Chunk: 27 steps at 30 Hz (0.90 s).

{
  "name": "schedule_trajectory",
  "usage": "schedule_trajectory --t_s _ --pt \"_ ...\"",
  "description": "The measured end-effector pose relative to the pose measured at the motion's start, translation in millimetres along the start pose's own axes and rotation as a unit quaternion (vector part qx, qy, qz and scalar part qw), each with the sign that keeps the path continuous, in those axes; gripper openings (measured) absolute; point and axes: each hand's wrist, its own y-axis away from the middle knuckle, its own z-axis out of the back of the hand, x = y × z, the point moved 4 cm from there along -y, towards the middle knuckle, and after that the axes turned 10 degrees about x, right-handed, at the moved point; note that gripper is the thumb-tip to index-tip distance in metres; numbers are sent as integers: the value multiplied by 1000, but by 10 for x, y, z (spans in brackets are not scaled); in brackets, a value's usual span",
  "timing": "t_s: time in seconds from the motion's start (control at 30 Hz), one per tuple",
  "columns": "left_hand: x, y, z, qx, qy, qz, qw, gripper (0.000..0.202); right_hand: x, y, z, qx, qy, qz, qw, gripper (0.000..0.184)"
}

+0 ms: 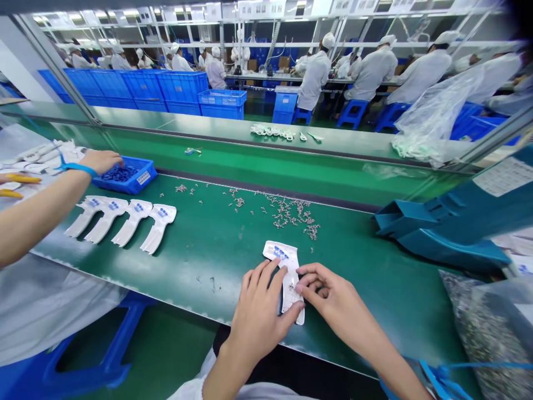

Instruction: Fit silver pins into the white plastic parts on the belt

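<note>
A white plastic part (282, 261) with small blue inserts lies on the green belt (208, 250) near the front edge. My left hand (260, 311) rests on its lower half, fingers spread and pressing it flat. My right hand (328, 294) is beside it on the right, fingertips pinched together at the part's edge on something too small to make out. Several small metal screws (291, 214) lie scattered on the belt just beyond the part.
A co-worker's arm (45, 205) reaches from the left into a blue tray (144, 180). Near it lie several white parts (125, 219) in a row. Blue plastic holders (441, 228) sit at right, a bag of screws (483, 328) at lower right. Workers sit behind.
</note>
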Motion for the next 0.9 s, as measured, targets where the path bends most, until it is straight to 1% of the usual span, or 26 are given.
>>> schedule_trajectory --t_s 0.1,0.27,0.4,0.53,0.57,0.67,0.7,0.77,0.83,0.9 --pt "0 4 5 -3 -2 2 1000 54 -29 1 19 -12 6 4 1000 25" --pt "5 -2 -4 -3 -6 1 1000 55 21 16 23 28 6 12 1000 23" --pt "0 0 -11 -3 -7 -2 1000 55 152 16 50 48 70 9 996 17" --pt "-3 -4 0 -6 1 1 1000 54 249 3 52 63 129 4 990 16" --pt "-3 -8 4 -6 4 1 1000 54 244 -4 50 63 139 1 988 15" --pt "-1 -19 13 -8 13 3 1000 55 159 -37 64 36 147 -12 988 13" --pt "0 -21 15 -9 16 5 1000 55 116 -51 68 32 135 -15 990 14" --pt "2 -21 15 -7 19 8 1000 55 27 -76 68 44 82 -18 996 20" --pt "4 -16 14 -5 19 9 1000 55 -56 -86 58 66 -9 -31 997 28" --pt "4 -7 13 -3 17 8 1000 54 -116 -76 49 69 -109 -53 990 38"
